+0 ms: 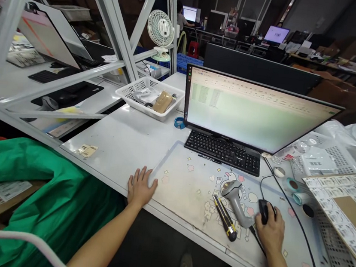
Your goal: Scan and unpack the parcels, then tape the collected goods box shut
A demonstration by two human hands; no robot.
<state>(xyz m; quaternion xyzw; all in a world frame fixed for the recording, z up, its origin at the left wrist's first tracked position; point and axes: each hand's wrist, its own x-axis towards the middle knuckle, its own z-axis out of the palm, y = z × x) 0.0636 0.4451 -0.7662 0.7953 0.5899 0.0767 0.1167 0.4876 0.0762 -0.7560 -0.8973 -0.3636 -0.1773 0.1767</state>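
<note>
My left hand (141, 188) lies flat on the front edge of the white desk (112, 136), fingers spread, partly over the corner of a patterned desk mat (177, 194). My right hand (270, 229) rests over a black computer mouse (266, 210) at the right of the mat, fingers curved round it. Between the hands lie a grey barcode scanner (237, 203) and a yellow-and-black utility knife (224, 217). Behind them is a black keyboard (223, 151), a black pen (210, 158) along its front. A monitor (252, 112) showing a spreadsheet stands beyond.
A white basket (150, 109) with small packages stands at the back left, near a blue tape roll (179, 123). Label sheets (347, 206) and tape rolls (300, 198) crowd the right. Green sacking (69, 194) hangs below the left edge. A person (181, 20) sits far back.
</note>
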